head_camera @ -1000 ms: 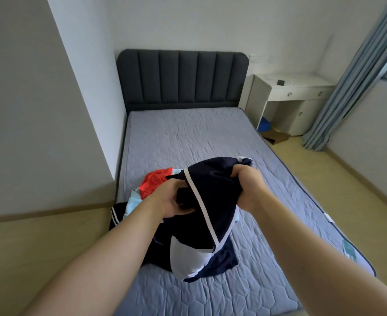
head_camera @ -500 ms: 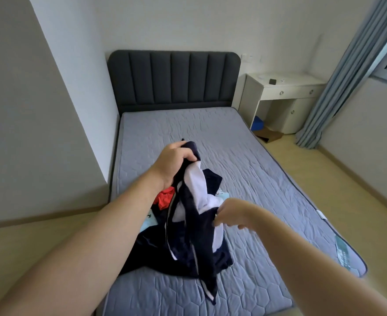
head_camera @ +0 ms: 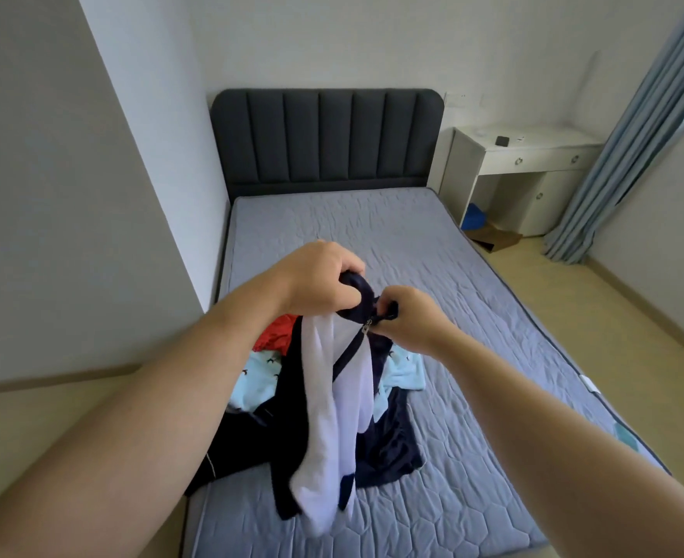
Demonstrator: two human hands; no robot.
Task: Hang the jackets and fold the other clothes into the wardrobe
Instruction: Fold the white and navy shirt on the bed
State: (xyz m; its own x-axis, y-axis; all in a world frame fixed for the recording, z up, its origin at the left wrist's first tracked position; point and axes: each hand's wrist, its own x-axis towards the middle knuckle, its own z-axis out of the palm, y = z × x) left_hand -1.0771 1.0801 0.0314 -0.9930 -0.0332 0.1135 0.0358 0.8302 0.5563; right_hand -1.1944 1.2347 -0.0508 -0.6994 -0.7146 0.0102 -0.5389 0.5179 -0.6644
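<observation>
A navy and white zip jacket (head_camera: pixel 328 416) hangs from both hands above the foot of the bed (head_camera: pixel 433 283). My left hand (head_camera: pixel 320 281) grips its navy collar at the top. Just to the right, my right hand (head_camera: pixel 408 320) pinches the collar edge by the zipper pull. Under the jacket lies a pile on the mattress: a red garment (head_camera: pixel 275 332), a light blue printed one (head_camera: pixel 259 380) and a dark navy one (head_camera: pixel 239 449). No wardrobe is in view.
A dark padded headboard (head_camera: pixel 328 138) backs the bed. A white desk (head_camera: pixel 521 171) stands at the right, with a blue item and cardboard under it. Grey-blue curtains (head_camera: pixel 630 126) hang at far right. A wall corner juts in at the left beside wooden floor.
My right hand came up from the jacket's middle and took hold of the collar next to my left hand. The jacket now hangs straighter and the view has shifted slightly.
</observation>
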